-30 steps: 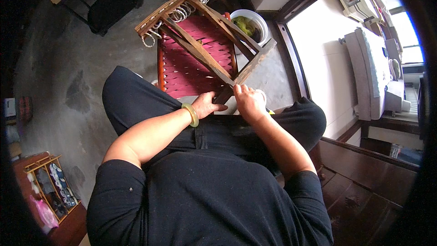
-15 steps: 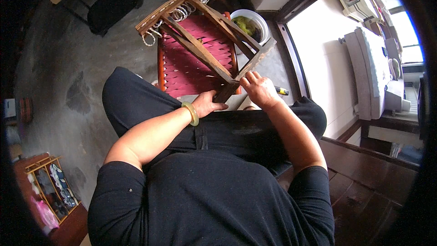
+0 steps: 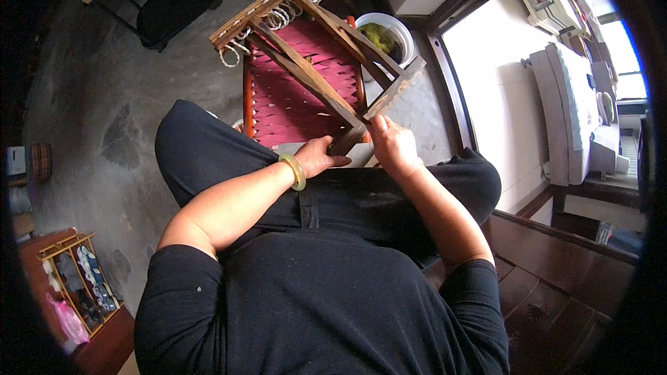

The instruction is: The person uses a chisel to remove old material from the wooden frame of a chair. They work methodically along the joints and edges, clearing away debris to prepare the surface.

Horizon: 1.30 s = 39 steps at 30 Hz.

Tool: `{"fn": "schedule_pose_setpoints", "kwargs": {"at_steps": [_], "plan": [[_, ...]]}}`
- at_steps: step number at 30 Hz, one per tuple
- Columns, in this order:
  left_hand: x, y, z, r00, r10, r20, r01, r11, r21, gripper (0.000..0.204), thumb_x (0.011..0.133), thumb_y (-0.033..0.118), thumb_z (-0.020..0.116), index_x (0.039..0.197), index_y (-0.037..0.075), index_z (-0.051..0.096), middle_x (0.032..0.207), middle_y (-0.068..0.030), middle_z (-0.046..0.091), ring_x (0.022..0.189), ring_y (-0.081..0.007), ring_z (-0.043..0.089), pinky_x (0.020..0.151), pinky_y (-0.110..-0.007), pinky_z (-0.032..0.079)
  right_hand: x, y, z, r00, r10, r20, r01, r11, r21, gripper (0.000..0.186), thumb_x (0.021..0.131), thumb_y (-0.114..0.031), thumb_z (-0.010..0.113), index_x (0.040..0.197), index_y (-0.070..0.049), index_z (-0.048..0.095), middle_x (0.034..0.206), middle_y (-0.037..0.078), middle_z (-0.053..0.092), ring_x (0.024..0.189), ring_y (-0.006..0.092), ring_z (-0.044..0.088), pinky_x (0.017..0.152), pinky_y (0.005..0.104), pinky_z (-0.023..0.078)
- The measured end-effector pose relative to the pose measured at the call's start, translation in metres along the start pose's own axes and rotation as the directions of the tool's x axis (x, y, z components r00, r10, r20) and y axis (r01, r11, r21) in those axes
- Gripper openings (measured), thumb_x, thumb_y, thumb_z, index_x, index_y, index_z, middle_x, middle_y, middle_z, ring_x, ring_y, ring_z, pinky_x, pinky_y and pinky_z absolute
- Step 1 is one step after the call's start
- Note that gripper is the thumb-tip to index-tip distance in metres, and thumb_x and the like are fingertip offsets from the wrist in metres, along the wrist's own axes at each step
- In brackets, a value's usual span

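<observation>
A wooden folding-stool frame leans across in front of my knees, with loops of white cord strung along its far bar. My left hand, a pale bangle at its wrist, grips the near end of the frame's lower bar, thumb on my side. At the joint where the legs meet that bar, my right hand is closed, its fingertips against the wood. Whatever lies inside its fingers is hidden. Under the frame is a seat of woven pink-red straps with reddish-brown side rails.
A white bucket with something yellow-green inside stands behind the frame's right end. Beyond it runs a dark door frame. A black-seated stool is at the far left, and a shoe rack at the lower left.
My right hand has moved slightly down along the bar and turned, its fingers now curled at the joint. The yellow-and-black object beside it no longer shows. My left hand keeps its hold.
</observation>
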<state>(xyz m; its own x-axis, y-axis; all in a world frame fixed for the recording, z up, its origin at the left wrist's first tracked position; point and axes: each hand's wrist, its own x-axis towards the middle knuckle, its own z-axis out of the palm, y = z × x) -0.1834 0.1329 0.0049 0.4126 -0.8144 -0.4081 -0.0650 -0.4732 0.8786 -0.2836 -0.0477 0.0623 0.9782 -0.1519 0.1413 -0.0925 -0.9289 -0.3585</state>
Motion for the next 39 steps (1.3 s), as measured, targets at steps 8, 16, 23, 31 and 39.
{"fn": "schedule_pose_setpoints", "kwargs": {"at_steps": [8, 16, 23, 31, 39], "plan": [[-0.004, 0.004, -0.001, 1.0, 0.024, -0.006, -0.023, 0.997, 0.08, 0.061, 0.076, 0.043, 0.07, 0.11, -0.005, 0.056, 0.101, -0.0201, 0.063, 0.097, -0.0277, 0.059, 0.088, -0.035, 0.044, 0.012, 0.018, -0.019, 0.982, -0.181, 0.044, 0.185, 0.975, -0.121, 0.021, 0.075, -0.007, 0.056, 0.096, -0.009, 0.053, 0.088, 0.007, 0.055, 0.084, 0.026, 0.06, 0.066, 0.0369, 0.051], [-0.01, 0.013, -0.004, 1.0, 0.022, 0.011, -0.023, 0.998, 0.059, 0.068, 0.075, 0.042, 0.068, 0.115, -0.011, 0.051, 0.112, -0.0267, 0.059, 0.107, -0.032, 0.056, 0.096, -0.035, 0.04, 0.05, 0.034, -0.031, 0.85, -0.514, 0.113, 0.526, 0.84, -0.137, 0.013, 0.074, -0.007, 0.056, 0.087, -0.008, 0.055, 0.084, 0.007, 0.054, 0.08, 0.0253, 0.058, 0.066, 0.0358, 0.05], [-0.007, 0.012, -0.007, 0.999, 0.044, 0.027, -0.047, 0.991, 0.126, 0.071, 0.076, 0.042, 0.068, 0.12, -0.01, 0.046, 0.113, -0.0266, 0.058, 0.108, -0.0329, 0.055, 0.096, -0.036, 0.039, 0.079, 0.042, -0.019, 0.667, -0.729, 0.15, 0.744, 0.662, -0.094, 0.016, 0.073, -0.011, 0.058, 0.088, -0.007, 0.056, 0.082, 0.007, 0.052, 0.079, 0.0242, 0.056, 0.069, 0.0356, 0.047], [-0.005, 0.009, -0.008, 0.996, 0.062, 0.063, -0.071, 0.986, 0.15, 0.066, 0.078, 0.042, 0.066, 0.118, -0.007, 0.047, 0.11, -0.0285, 0.057, 0.103, -0.0354, 0.056, 0.091, -0.039, 0.042, 0.093, 0.049, -0.01, 0.542, -0.807, 0.234, 0.836, 0.547, -0.052, 0.016, 0.075, -0.014, 0.058, 0.089, -0.007, 0.056, 0.081, 0.005, 0.053, 0.081, 0.0218, 0.056, 0.068, 0.0338, 0.048], [0.001, -0.001, -0.004, 1.0, -0.005, 0.029, -0.002, 0.972, 0.234, 0.058, 0.077, 0.038, 0.067, 0.108, -0.008, 0.052, 0.101, -0.0292, 0.06, 0.099, -0.0381, 0.059, 0.086, -0.041, 0.044, 0.102, 0.051, 0.002, 0.538, -0.817, 0.206, 0.84, 0.54, -0.054, 0.017, 0.073, -0.016, 0.059, 0.087, -0.007, 0.057, 0.082, 0.005, 0.054, 0.08, 0.0224, 0.056, 0.068, 0.0345, 0.048]]}}
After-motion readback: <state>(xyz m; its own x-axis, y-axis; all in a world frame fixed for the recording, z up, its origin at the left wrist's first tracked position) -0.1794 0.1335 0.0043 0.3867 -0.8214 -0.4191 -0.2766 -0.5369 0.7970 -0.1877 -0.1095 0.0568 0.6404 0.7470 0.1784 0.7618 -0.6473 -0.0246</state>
